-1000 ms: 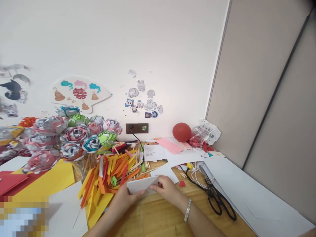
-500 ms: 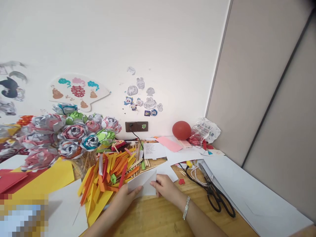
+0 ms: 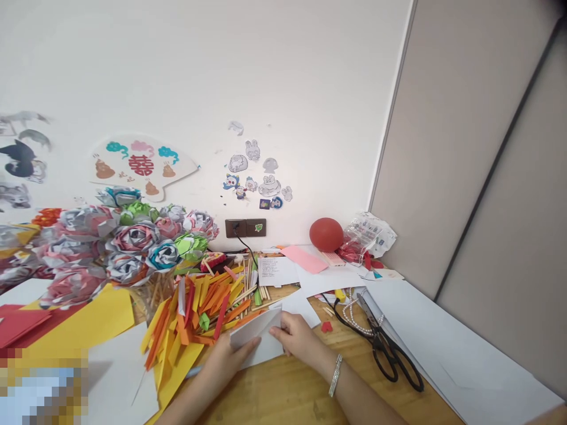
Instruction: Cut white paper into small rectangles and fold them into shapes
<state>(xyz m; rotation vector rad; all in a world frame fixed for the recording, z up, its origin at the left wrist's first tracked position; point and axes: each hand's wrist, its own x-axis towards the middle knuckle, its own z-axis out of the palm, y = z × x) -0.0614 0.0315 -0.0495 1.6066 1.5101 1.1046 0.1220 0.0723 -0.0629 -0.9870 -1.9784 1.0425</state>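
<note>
A folded sheet of white paper [image 3: 262, 341] is held between both hands above the wooden table, its upper layer lifted away from the lower one. My left hand [image 3: 237, 349] grips its left side, thumb lying over the paper. At the right edge my right hand [image 3: 295, 335] pinches the sheet between thumb and fingers; a bracelet circles that wrist. Just left of the hands lies a heap of orange, yellow and red folded paper strips [image 3: 195, 319]. Behind the hands rests another white sheet [image 3: 299, 307].
Black-handled scissors [image 3: 390, 348] and a string of beads [image 3: 352, 313] lie to the right, beside long white paper [image 3: 447, 348]. Paper flowers [image 3: 133, 236] fill the left back. A red balloon [image 3: 326, 234] stands near the wall. Yellow paper [image 3: 88, 321] lies at the left.
The folded paper has opened somewhat, with its lower layer now showing further down and to the right. Both hands have stayed nearly in place, still holding it.
</note>
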